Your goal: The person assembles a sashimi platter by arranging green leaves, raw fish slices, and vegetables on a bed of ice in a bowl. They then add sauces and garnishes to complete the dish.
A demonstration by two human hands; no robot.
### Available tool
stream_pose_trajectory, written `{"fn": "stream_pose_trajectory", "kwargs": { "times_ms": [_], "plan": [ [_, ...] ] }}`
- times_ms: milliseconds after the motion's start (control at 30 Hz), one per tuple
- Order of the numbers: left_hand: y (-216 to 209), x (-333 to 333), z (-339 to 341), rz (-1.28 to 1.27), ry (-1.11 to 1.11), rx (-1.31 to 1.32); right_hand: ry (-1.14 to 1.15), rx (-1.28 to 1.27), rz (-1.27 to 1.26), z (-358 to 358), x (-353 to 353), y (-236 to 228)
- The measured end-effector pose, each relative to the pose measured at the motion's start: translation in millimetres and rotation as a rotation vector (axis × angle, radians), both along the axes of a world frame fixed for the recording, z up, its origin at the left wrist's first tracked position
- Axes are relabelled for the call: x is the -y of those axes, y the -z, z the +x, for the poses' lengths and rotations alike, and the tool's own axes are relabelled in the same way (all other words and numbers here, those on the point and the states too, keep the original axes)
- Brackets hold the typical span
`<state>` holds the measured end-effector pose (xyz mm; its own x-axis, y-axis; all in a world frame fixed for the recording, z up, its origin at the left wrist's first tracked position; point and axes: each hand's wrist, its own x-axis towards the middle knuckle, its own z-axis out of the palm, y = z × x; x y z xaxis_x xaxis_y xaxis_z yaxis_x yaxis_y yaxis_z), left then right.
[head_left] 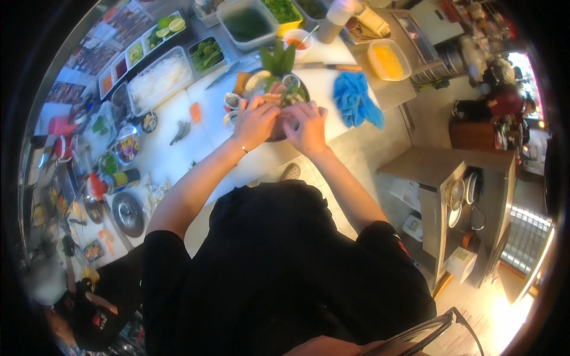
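Your left hand (254, 121) and right hand (307, 126) lie side by side on the near rim of the dark plate (297, 89) of seafood on the white counter (172, 154), fingers curled, seemingly pinching pieces. You appear to be arranging; next, place gently.

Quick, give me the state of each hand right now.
Left hand: fingers curled down onto the food on the dark plate; a grip cannot be told.
Right hand: same, fingers bent on the plate's near side; cannot be told.
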<state>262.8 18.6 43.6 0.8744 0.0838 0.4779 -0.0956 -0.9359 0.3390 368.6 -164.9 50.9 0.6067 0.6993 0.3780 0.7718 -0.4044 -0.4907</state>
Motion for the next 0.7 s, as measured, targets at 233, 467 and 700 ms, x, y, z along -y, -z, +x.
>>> {"fn": "stream_pose_trajectory", "kwargs": {
  "times_ms": [233, 467, 700],
  "plan": [
    [-19.8, -5.6, 0.7, 0.041, 0.056, -0.025, 0.002, 0.060, -0.024, 5.4, -5.7, 1.0],
    [-54.3, -74.6, -99.9, -0.175, -0.127, 0.046, -0.286, -0.193, 0.190, -66.8, -3.1, -21.0],
    [20.0, -72.3, -267.1, -0.586, -0.880, -0.545, -0.472, -0.376, -0.266, -153.8, -63.8, 49.6]
  ]
}}
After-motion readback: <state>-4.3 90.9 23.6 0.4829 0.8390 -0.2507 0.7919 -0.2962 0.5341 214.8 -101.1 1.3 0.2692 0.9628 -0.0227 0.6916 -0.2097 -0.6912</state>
